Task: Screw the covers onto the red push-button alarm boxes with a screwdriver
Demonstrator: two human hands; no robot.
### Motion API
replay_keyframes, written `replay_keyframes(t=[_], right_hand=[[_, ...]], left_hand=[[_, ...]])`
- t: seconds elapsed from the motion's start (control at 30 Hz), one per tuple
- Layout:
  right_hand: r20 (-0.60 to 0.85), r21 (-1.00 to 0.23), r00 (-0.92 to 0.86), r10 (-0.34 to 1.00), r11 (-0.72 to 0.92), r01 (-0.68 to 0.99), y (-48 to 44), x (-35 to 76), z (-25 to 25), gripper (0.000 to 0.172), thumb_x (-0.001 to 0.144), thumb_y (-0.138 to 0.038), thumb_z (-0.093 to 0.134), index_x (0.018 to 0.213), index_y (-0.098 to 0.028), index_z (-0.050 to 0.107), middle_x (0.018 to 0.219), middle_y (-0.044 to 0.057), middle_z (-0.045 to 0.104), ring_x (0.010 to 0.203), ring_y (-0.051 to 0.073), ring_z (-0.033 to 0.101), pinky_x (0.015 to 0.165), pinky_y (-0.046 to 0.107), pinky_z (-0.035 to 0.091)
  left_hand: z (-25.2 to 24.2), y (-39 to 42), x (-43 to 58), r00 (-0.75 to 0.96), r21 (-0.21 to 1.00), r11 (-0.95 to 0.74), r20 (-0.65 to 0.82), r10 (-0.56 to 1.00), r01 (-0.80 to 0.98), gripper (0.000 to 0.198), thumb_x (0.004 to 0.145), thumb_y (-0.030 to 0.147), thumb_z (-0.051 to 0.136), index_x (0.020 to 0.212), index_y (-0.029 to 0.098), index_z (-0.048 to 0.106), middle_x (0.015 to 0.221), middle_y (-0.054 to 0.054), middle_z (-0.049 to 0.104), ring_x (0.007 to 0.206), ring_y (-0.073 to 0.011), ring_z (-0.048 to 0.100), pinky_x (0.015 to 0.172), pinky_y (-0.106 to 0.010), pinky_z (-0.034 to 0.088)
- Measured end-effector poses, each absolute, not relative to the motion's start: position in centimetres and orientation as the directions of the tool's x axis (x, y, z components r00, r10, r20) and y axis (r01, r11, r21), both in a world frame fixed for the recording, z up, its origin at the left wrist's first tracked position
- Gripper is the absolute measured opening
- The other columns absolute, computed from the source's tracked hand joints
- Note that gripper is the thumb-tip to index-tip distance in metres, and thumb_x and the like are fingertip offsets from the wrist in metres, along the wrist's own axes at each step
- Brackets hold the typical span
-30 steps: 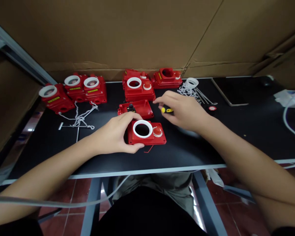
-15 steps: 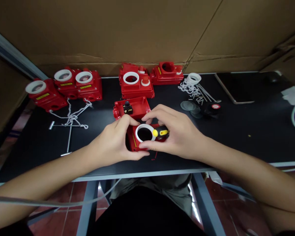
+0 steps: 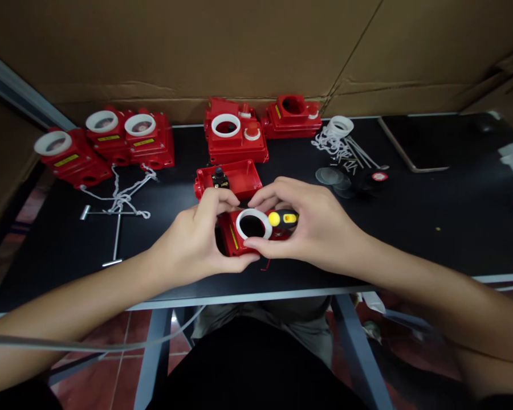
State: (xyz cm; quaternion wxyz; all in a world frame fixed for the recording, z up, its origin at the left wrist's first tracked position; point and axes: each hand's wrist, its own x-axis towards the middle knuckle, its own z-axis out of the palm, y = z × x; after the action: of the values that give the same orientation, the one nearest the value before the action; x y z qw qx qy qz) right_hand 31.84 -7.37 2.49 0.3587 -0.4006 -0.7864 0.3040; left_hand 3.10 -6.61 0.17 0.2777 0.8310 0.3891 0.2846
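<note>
Cardboard (image 3: 196, 51), black tabletop (image 3: 410, 228), red housing (image 3: 240, 245)

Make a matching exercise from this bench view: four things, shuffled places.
Things
1. Yellow-and-black handle
2. Nearest red housing
3. Clear discs
4. Black component

Places
A. Inside the open red box
B. On the black tabletop, right of that box
C. In the right hand
D. In the left hand

Pairs: 1-C, 2-D, 3-B, 4-A

Nothing legible on the yellow labels (image 3: 233, 236) of the red boxes (image 3: 228, 224), nor elsewhere.
</note>
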Motion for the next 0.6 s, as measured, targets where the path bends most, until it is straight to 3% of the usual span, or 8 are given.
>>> replay_keyframes(t=[0.37, 0.6], right_hand=[[0.341, -0.799, -0.473, 0.812, 0.516, 0.31, -6.6, 31.6, 1.1, 0.035, 0.092, -0.031, 0.103, 0.125, -0.027, 0.091, 0.118, 0.004, 0.086, 0.095, 0.021, 0.083, 0.087, 0.038, 0.075], [0.436, -0.703, -0.64, 0.633, 0.683, 0.198, -5.1, 32.7, 1.0, 0.047, 0.097, -0.028, 0.101, 0.142, -0.021, 0.087, 0.122, 0.005, 0.084, 0.099, 0.016, 0.078, 0.087, 0.03, 0.066]], left_hand=[[0.1, -6.8, 3.1, 0.535, 0.645, -0.559, 0.264, 0.803, 0.521, 0.079, 0.089, 0.045, 0.117, 0.136, 0.03, 0.056, 0.121, 0.002, 0.086, 0.1, -0.027, 0.097, 0.086, -0.035, 0.079], [-0.1, -6.6, 2.7, 0.583, 0.645, -0.625, 0.323, 0.745, 0.441, 0.08, 0.085, 0.038, 0.122, 0.132, 0.031, 0.058, 0.122, 0.003, 0.085, 0.101, -0.0263, 0.097, 0.091, -0.034, 0.078]])
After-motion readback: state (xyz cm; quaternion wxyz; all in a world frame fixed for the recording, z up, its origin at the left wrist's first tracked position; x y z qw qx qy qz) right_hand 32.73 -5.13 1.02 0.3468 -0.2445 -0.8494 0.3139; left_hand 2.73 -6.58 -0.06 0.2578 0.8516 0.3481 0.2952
